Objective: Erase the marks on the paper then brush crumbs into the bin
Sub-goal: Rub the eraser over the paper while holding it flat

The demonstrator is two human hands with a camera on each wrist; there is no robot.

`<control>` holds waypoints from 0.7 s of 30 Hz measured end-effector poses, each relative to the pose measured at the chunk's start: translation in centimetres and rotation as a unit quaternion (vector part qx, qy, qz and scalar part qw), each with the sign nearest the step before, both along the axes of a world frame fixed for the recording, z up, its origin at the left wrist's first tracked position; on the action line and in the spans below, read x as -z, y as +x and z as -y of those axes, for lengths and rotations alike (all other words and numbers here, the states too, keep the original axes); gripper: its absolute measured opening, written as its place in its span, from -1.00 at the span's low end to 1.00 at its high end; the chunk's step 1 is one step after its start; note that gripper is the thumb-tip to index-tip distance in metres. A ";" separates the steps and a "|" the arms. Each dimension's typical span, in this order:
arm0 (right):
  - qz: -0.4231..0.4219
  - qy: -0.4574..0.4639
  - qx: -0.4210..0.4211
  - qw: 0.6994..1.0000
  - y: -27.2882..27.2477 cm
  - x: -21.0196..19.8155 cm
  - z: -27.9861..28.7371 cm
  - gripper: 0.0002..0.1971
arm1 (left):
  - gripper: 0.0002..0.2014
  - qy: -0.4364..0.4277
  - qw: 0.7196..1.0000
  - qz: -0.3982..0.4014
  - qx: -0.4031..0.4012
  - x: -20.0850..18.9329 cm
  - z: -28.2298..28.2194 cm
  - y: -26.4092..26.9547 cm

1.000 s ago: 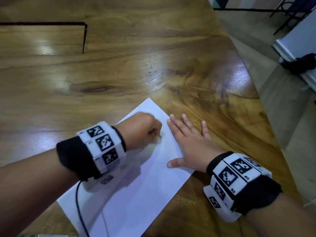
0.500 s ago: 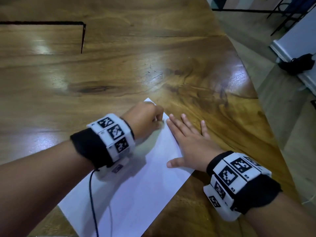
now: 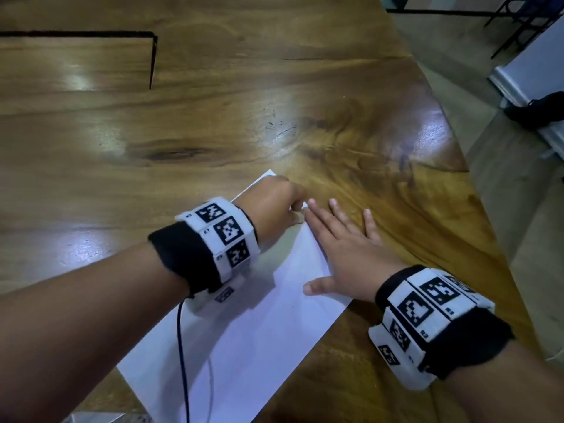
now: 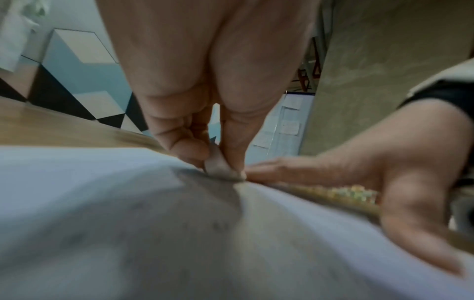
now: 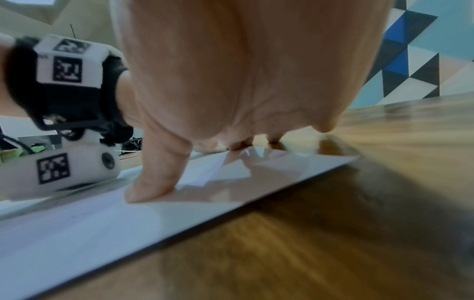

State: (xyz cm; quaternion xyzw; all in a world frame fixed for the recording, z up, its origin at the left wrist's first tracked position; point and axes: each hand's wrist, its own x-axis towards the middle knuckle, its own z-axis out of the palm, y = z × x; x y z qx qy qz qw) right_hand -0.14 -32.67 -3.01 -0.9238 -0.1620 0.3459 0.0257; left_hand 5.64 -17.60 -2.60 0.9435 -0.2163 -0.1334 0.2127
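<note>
A white sheet of paper lies slanted on the wooden table. My left hand is curled near the paper's far corner and pinches a small pale eraser against the sheet. My right hand lies flat with fingers spread, pressing the paper's right edge, fingertips reaching onto the wood. In the right wrist view the thumb presses on the paper. Faint grey marks show on the paper in the left wrist view. No bin is in view.
The table's right edge drops to the floor close to my right hand. A dark slot is cut into the tabletop at the far left. A black cable hangs from my left wrist over the paper.
My left hand with the eraser has slid up the paper toward its far corner. My right hand has stayed flat in the same spot.
</note>
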 end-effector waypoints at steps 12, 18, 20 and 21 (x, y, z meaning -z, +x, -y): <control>0.002 0.006 0.001 1.000 -0.1 0.1 0.1 0.16 | -0.89 -0.012 0.999 -0.004 -0.029 0.1 -1.1 0.1; 0.000 0.007 0.002 1.000 0.0 0.1 0.1 0.16 | -0.81 -0.017 0.996 -0.029 0.082 0.8 -2.6 -4.0; 0.000 0.007 0.002 1.000 0.0 0.1 0.0 0.16 | -0.79 0.007 0.989 -0.080 0.126 0.5 -3.3 -4.5; 0.001 0.007 0.002 1.000 0.0 0.1 0.0 0.16 | -0.83 0.013 0.987 -0.096 0.128 0.3 -3.4 -4.0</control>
